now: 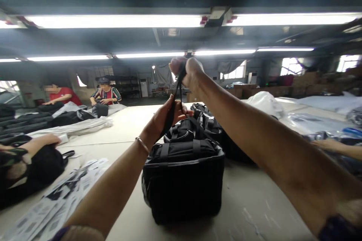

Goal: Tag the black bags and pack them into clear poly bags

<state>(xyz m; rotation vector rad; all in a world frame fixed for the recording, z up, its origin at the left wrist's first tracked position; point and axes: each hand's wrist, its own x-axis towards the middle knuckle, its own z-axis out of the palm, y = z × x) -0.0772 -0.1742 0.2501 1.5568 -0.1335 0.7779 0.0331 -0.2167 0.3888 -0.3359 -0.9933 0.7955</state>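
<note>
Boxy black bag (186, 190), 2 top bands (197, 147)

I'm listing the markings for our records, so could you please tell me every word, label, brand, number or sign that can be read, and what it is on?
No text is readable.
White printed sheets on the table, at left: marks too small and blurred to read.
Front black bag: no lettering discernible.
</note>
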